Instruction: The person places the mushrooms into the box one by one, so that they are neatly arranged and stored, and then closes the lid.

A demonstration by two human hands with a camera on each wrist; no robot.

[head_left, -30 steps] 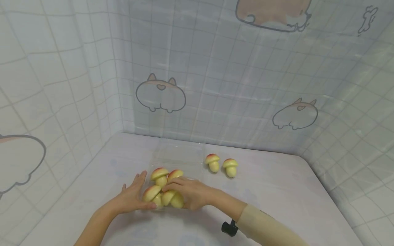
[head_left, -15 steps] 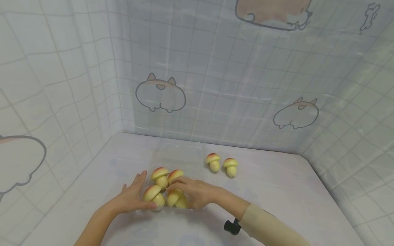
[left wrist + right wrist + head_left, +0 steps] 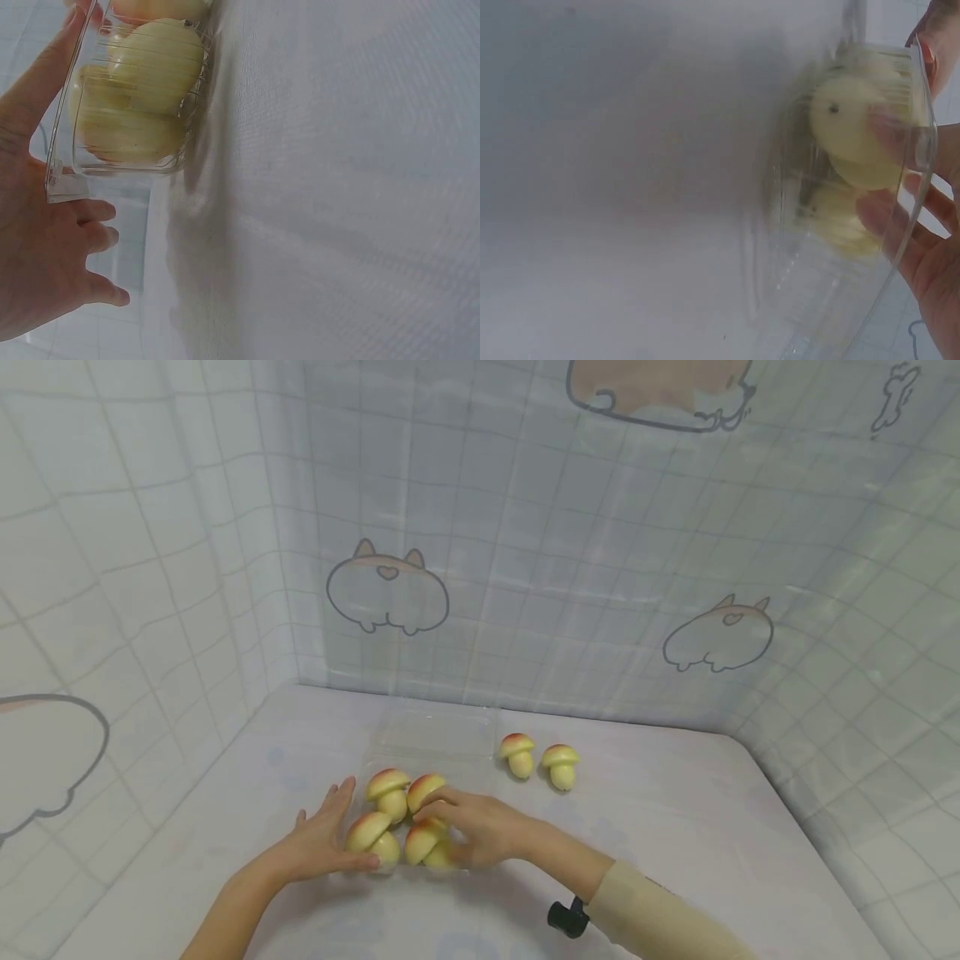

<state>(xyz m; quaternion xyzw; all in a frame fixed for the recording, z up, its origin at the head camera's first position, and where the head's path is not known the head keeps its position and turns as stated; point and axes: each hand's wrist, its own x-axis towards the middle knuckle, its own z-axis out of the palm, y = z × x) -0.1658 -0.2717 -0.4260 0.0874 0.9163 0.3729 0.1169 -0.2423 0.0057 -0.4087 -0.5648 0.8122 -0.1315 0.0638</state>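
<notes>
A clear plastic box (image 3: 474,770) holds several yellow toy mushrooms with red-tinged caps. My left hand (image 3: 318,850) rests along its left side, fingers spread and thumb at the near left corner. In the left wrist view the thumb lies along the box rim (image 3: 57,154). My right hand (image 3: 486,831) reaches over the right side and holds the near-right toy mushroom (image 3: 424,842), fingers behind its cap and thumb by its stem. The right wrist view shows these fingers through the clear wall, blurred. Beside it sit the near-left toy mushroom (image 3: 367,832) and the far-left one (image 3: 387,783).
The box's clear lid (image 3: 435,728) lies folded back behind it. Two more toy mushrooms, one (image 3: 517,755) nearer the box and another (image 3: 560,766) further right, sit on the white tabletop (image 3: 660,827). Curtains with a grid print (image 3: 525,568) enclose the back and sides.
The near-right toy mushroom has shifted right and turned, so more of its red-tinged cap shows. My right hand has moved slightly right with it. The left hand has stayed put.
</notes>
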